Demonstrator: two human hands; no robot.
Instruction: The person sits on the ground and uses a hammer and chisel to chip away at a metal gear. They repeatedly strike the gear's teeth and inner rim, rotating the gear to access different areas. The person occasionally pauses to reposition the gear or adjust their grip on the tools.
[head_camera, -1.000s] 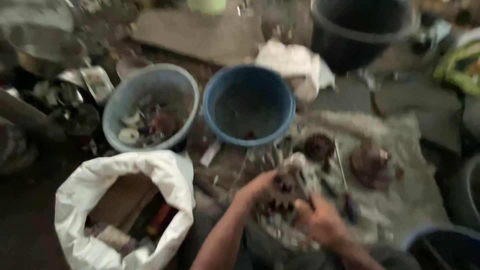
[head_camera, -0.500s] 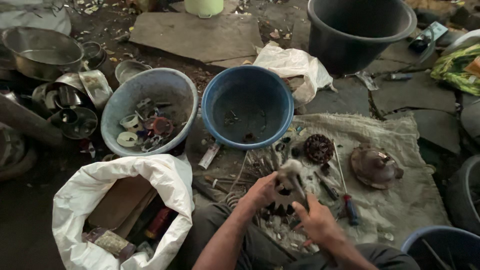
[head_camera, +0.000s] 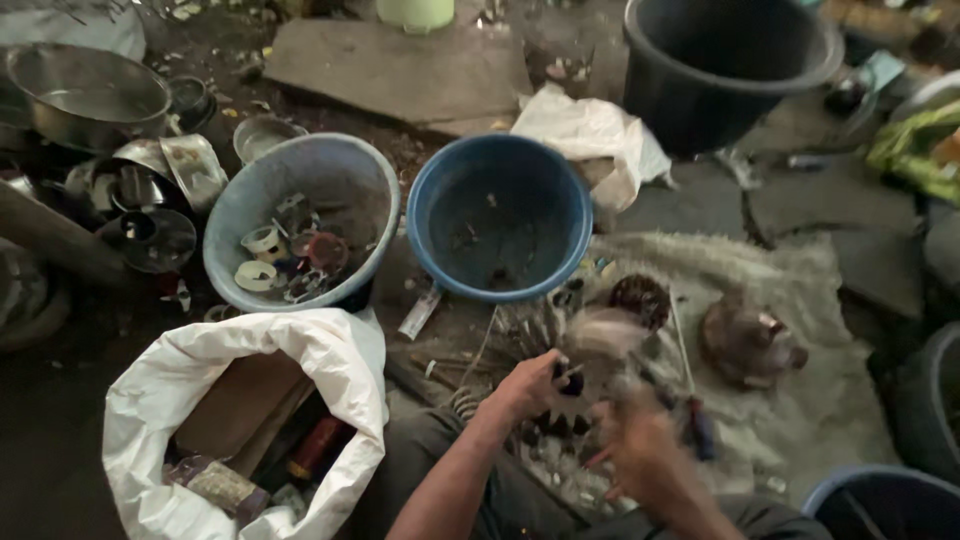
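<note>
My left hand (head_camera: 528, 385) grips a small dark metal part (head_camera: 572, 380) low in the middle of the view. My right hand (head_camera: 645, 455) is motion-blurred just to its right, fingers spread beside the same part; whether it holds anything cannot be told. Both hands hover over a pile of small metal scraps (head_camera: 560, 440) on a grey cloth (head_camera: 800, 300). A dark round wound piece (head_camera: 640, 298) and a rusty rounded casing (head_camera: 748, 342) lie on the cloth just beyond the hands.
A blue basin (head_camera: 498, 215) holding little sits ahead, with a pale blue basin (head_camera: 300, 215) of small rings and parts to its left. A white sack (head_camera: 245, 420) of scrap stands at lower left. A large black tub (head_camera: 725, 70) stands at upper right, metal bowls (head_camera: 85, 95) far left.
The pale blurred piece held up between the hands has dropped lower. My right hand has moved down and right and is now blurred. The camera has steadied and shifted slightly.
</note>
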